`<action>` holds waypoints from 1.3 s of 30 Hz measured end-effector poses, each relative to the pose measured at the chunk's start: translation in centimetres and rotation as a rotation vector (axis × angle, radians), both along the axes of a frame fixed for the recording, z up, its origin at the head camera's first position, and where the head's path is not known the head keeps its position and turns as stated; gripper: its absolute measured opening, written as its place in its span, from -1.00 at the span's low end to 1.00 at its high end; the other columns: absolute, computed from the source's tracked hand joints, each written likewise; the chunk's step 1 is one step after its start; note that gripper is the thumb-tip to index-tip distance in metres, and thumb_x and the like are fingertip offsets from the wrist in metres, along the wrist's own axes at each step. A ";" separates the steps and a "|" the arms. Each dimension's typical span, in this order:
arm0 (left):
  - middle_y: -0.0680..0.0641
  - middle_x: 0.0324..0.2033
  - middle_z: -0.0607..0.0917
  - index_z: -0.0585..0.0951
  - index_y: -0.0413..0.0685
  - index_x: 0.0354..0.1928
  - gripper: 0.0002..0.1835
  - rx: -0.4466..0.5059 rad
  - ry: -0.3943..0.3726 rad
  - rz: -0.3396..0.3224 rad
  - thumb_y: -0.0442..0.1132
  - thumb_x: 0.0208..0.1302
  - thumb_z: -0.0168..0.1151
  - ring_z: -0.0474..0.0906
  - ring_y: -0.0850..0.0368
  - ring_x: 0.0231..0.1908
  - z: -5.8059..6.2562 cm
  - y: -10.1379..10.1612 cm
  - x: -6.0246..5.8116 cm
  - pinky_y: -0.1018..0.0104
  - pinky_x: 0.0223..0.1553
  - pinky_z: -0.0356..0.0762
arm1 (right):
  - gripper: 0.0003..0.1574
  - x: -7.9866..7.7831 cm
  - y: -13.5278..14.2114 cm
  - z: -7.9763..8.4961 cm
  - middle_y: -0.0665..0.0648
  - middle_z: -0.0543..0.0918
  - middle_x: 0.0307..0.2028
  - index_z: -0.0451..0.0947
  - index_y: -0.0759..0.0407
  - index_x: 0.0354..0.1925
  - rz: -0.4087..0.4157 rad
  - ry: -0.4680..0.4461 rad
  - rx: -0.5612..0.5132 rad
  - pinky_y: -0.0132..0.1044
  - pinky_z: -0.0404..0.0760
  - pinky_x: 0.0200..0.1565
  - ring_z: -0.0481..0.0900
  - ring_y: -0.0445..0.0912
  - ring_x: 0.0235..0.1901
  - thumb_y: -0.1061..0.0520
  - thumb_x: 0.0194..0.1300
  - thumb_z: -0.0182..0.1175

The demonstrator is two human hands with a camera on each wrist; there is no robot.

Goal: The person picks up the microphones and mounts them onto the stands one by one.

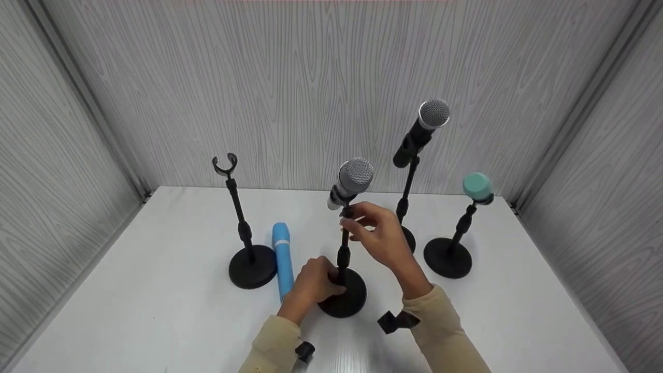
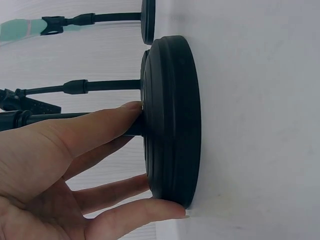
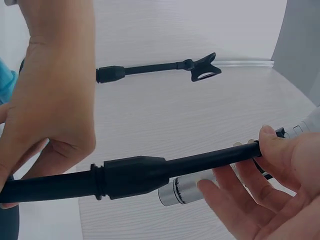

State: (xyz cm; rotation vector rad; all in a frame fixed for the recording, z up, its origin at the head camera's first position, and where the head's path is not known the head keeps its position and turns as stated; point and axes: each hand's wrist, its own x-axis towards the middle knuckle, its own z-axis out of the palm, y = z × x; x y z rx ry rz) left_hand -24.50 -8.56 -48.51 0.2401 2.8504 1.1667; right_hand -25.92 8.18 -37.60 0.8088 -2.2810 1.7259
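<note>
A silver microphone (image 1: 356,176) sits tilted in the clip of the middle black microphone stand (image 1: 343,256). My left hand (image 1: 313,282) grips that stand low down. In the left wrist view, the thumb lies by the foot of the pole and fingers touch the rim of the round base (image 2: 175,120). Higher up, my right hand (image 1: 380,233) pinches the pole just beneath the clip. The right wrist view shows the thin upper pole (image 3: 215,157) between thumb and fingers, with the microphone's silver body (image 3: 187,189) behind it. Part of the clip is hidden by the right hand.
Left of the hands, a blue microphone (image 1: 283,254) lies beside a stand with a bare clip (image 1: 251,267). Behind on the right, a taller stand holds a black microphone (image 1: 419,132). A short stand (image 1: 448,257) at far right carries a green-topped microphone (image 1: 476,186). Panels enclose the white table.
</note>
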 end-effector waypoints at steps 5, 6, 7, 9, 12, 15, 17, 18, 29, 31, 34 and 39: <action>-0.16 -0.36 0.79 0.72 -0.27 -0.24 -0.73 0.006 -0.025 0.012 -0.33 0.03 0.60 0.68 0.03 -0.31 0.0 0.0 0.0 0.04 -0.12 0.73 | -0.85 -0.1 0.0 0.4 0.31 0.73 -0.20 0.67 0.29 -0.09 0.017 0.009 -0.002 -0.10 0.80 -0.24 0.79 0.09 -0.21 0.27 0.40 0.28; -0.15 -0.36 0.78 0.72 -0.27 -0.24 -0.73 0.006 -0.027 0.013 -0.33 0.03 0.60 0.68 0.04 -0.31 0.0 0.0 0.0 0.04 -0.12 0.73 | -0.86 -0.1 -0.1 0.4 0.31 0.73 -0.21 0.68 0.29 -0.09 0.016 0.010 -0.001 -0.13 0.80 -0.25 0.79 0.09 -0.21 0.27 0.40 0.28; -0.15 -0.37 0.78 0.73 -0.26 -0.25 -0.73 0.004 -0.023 0.011 -0.33 0.03 0.60 0.68 0.04 -0.31 0.0 0.0 0.0 0.04 -0.13 0.72 | -0.86 -0.1 -0.1 0.5 0.31 0.73 -0.21 0.68 0.29 -0.10 0.014 0.012 -0.001 -0.16 0.80 -0.26 0.79 0.09 -0.21 0.28 0.40 0.27; -0.15 -0.36 0.78 0.73 -0.26 -0.24 -0.74 0.000 -0.020 0.010 -0.32 0.03 0.60 0.68 0.04 -0.31 0.0 0.0 0.0 0.05 -0.13 0.72 | -0.87 -0.1 -0.1 0.5 0.31 0.73 -0.22 0.68 0.30 -0.11 0.011 0.014 -0.003 -0.19 0.80 -0.27 0.79 0.09 -0.22 0.28 0.40 0.27; -0.14 -0.36 0.79 0.74 -0.26 -0.24 -0.74 0.000 -0.021 0.007 -0.32 0.04 0.60 0.68 0.05 -0.31 0.0 0.0 0.0 0.04 -0.12 0.73 | -0.88 -0.1 -0.2 0.6 0.30 0.74 -0.23 0.68 0.29 -0.13 0.003 0.020 -0.003 -0.19 0.80 -0.26 0.79 0.09 -0.23 0.29 0.39 0.27; -0.15 -0.36 0.79 0.75 -0.26 -0.24 -0.74 0.003 -0.021 0.004 -0.32 0.03 0.60 0.68 0.05 -0.31 0.1 0.0 -0.1 0.05 -0.12 0.73 | -0.89 -0.1 -0.3 0.7 0.30 0.74 -0.24 0.68 0.29 -0.13 -0.002 0.031 -0.004 -0.18 0.80 -0.25 0.80 0.09 -0.24 0.31 0.39 0.27; -0.15 -0.35 0.78 0.75 -0.27 -0.23 -0.73 0.004 -0.024 0.005 -0.32 0.03 0.60 0.67 0.05 -0.30 0.2 0.0 -0.1 0.05 -0.13 0.72 | -0.89 -0.1 -0.4 0.7 0.30 0.74 -0.24 0.68 0.30 -0.13 -0.005 0.037 -0.009 -0.19 0.80 -0.24 0.80 0.09 -0.24 0.32 0.38 0.28; -0.15 -0.35 0.78 0.75 -0.27 -0.23 -0.73 0.004 -0.024 0.005 -0.32 0.04 0.60 0.67 0.05 -0.30 0.2 0.0 -0.1 0.05 -0.13 0.72 | -0.89 -0.1 -0.4 0.7 0.30 0.74 -0.24 0.68 0.30 -0.14 -0.008 0.038 -0.013 -0.20 0.80 -0.24 0.80 0.09 -0.25 0.32 0.38 0.28; -0.14 -0.37 0.79 0.76 -0.25 -0.26 -0.76 0.002 -0.032 0.014 -0.32 0.04 0.60 0.67 0.07 -0.34 0.1 0.0 -0.1 0.07 -0.15 0.73 | -0.89 -0.1 -0.6 0.7 0.31 0.75 -0.27 0.70 0.32 -0.15 -0.018 0.044 -0.027 -0.24 0.79 -0.25 0.80 0.10 -0.27 0.34 0.35 0.31; -0.13 -0.38 0.79 0.75 -0.25 -0.27 -0.76 0.003 -0.022 0.015 -0.33 0.02 0.60 0.67 0.07 -0.34 0.1 0.0 -0.1 0.08 -0.16 0.73 | -0.89 -0.1 -0.5 0.8 0.31 0.75 -0.26 0.70 0.33 -0.15 -0.011 0.048 -0.023 -0.25 0.79 -0.25 0.80 0.10 -0.26 0.34 0.35 0.31; -0.14 -0.38 0.79 0.74 -0.25 -0.26 -0.74 0.002 -0.010 0.016 -0.34 0.02 0.60 0.66 0.06 -0.34 0.1 0.1 -0.1 0.06 -0.17 0.72 | -0.88 0.0 -0.4 0.9 0.31 0.75 -0.25 0.69 0.33 -0.14 -0.002 0.061 -0.009 -0.26 0.79 -0.25 0.80 0.11 -0.25 0.34 0.36 0.30; -0.11 -0.35 0.78 0.73 -0.22 -0.22 -0.71 -0.008 -0.052 -0.012 -0.27 0.04 0.60 0.65 0.06 -0.32 0.5 -0.2 0.2 0.04 -0.14 0.71 | -0.88 0.0 -0.4 1.0 0.30 0.75 -0.25 0.68 0.34 -0.13 0.004 0.071 0.017 -0.22 0.79 -0.24 0.81 0.10 -0.25 0.32 0.37 0.30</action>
